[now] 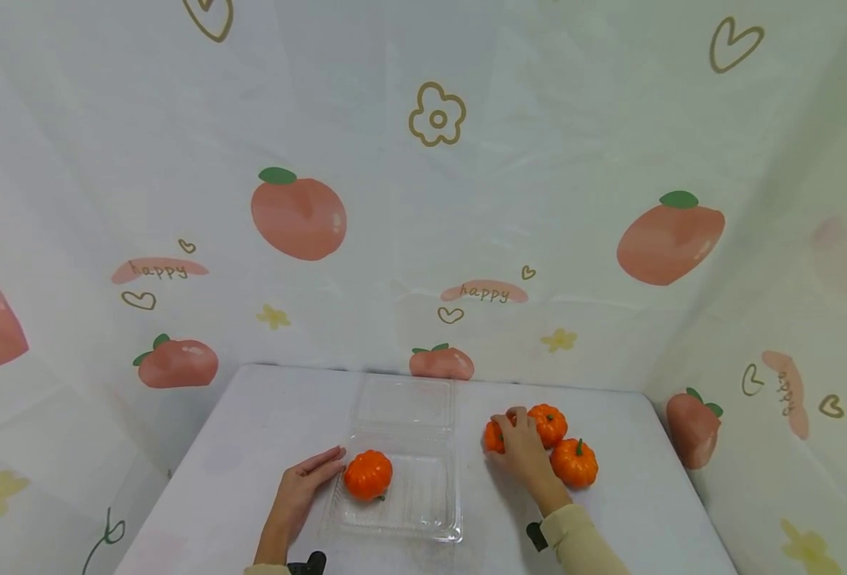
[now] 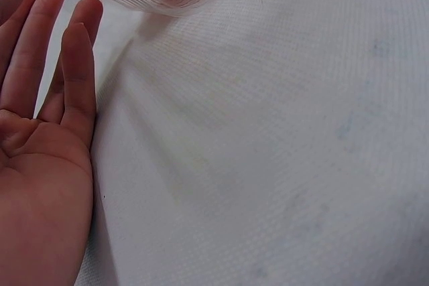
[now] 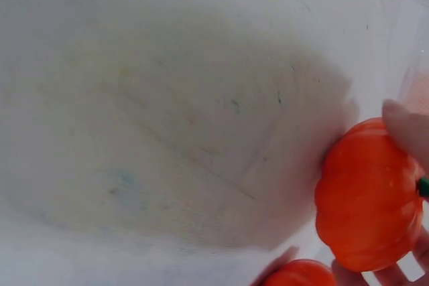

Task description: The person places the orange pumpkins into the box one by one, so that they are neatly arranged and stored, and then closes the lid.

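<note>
A clear plastic clamshell box (image 1: 423,523) lies open on the table, its lid (image 1: 405,403) folded back toward the wall. One small orange pumpkin (image 1: 369,474) sits in the left part of its base. My left hand (image 1: 299,489) is at the box's left edge, fingers extended; in the left wrist view the palm (image 2: 40,192) holds nothing. To the right of the box, my right hand (image 1: 526,454) grips another orange pumpkin (image 3: 365,199) between thumb and fingers. That pumpkin is partly hidden by the hand in the head view.
Two more orange pumpkins stand to the right of my right hand: one farther back (image 1: 548,423), one nearer (image 1: 575,463). A white table (image 1: 243,431) lies beneath everything. Behind it and along both sides hangs a pale fabric backdrop (image 1: 366,295) printed with fruit and hearts.
</note>
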Available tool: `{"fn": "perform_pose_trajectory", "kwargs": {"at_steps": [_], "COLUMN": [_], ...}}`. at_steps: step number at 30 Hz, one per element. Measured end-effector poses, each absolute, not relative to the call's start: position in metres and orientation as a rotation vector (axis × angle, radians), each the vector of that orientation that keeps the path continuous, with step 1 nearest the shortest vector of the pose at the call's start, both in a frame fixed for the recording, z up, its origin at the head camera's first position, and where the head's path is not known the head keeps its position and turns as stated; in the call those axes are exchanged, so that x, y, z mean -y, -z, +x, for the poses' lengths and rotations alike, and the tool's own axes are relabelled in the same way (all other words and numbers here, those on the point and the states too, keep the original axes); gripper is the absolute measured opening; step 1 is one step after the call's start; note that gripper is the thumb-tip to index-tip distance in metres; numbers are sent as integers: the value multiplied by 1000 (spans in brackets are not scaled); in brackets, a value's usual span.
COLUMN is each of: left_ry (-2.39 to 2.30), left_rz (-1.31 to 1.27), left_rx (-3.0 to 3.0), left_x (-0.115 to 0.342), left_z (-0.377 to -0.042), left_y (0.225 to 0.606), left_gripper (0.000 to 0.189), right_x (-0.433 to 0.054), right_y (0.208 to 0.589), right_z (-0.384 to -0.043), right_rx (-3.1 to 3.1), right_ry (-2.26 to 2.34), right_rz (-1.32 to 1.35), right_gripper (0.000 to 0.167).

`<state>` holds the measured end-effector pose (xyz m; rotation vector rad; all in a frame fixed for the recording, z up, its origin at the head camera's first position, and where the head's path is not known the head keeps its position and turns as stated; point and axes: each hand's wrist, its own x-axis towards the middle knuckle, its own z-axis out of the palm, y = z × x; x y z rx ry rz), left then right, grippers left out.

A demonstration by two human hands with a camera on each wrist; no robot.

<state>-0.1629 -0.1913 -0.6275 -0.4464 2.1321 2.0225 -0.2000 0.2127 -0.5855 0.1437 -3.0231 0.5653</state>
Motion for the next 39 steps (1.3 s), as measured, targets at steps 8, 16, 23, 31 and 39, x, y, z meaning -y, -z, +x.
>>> {"fn": "perform_pose_trajectory", "kwargs": {"at_steps": [8,16,23,31,39], "left_ry": [-2022,-2068,-2066,-2051,-2039], "left_rz": [-441,-443,-436,-432,-435], "left_rx": [-2135,-2101,-2098,-2116,-2121], "left_x": [191,192,192,192,191], "left_z": [-161,-163,-163,-161,-161], "left_y": [626,630,632,629,628], "left_gripper": [54,55,57,57,56], "right_x": [-212,-212,-213,-211,-209], "right_y": [583,575,576,578,573], "right_z": [-186,-177,-175,-176,-176], "right_rx": [2926,2945,2968,2962,2903], "right_ry": [-544,-616,-708,-882,-977], "right_rz": [261,237,205,140,145], "right_gripper": [44,57,59,68,65]}}
